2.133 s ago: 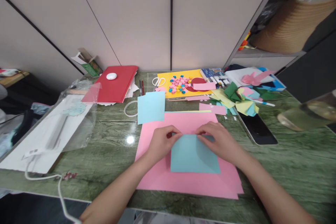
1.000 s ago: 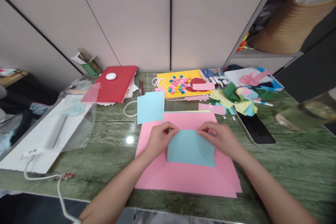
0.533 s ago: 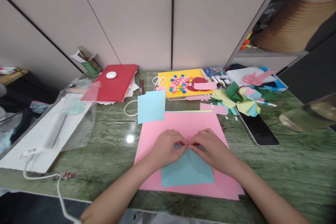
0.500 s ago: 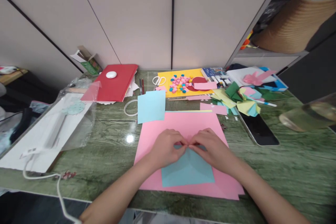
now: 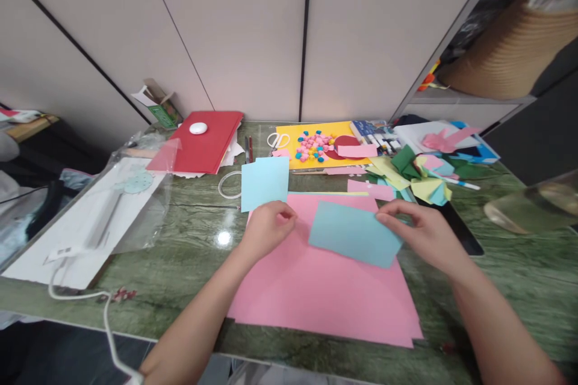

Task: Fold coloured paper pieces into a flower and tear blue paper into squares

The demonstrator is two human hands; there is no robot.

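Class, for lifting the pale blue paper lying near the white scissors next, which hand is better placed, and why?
Probably the left hand: it looks empty and close to the pale blue paper, while the right hand is farther off, pinching a darker blue sheet.

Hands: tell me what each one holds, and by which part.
The right hand pinches the darker blue paper by its upper edge, near the right end. The left hand shows nothing held.

From my remote seat I am seeing plain dusty-blue paper [image 5: 354, 234] contrasting with pink sheets [image 5: 325, 298] and a paler sky-blue sheet [image 5: 265, 183]. I am also picking out a red folder [image 5: 203, 147], pink, yellow and blue balls [image 5: 313, 142], and a green tabletop [image 5: 189, 228] streaked with dark wood grain.
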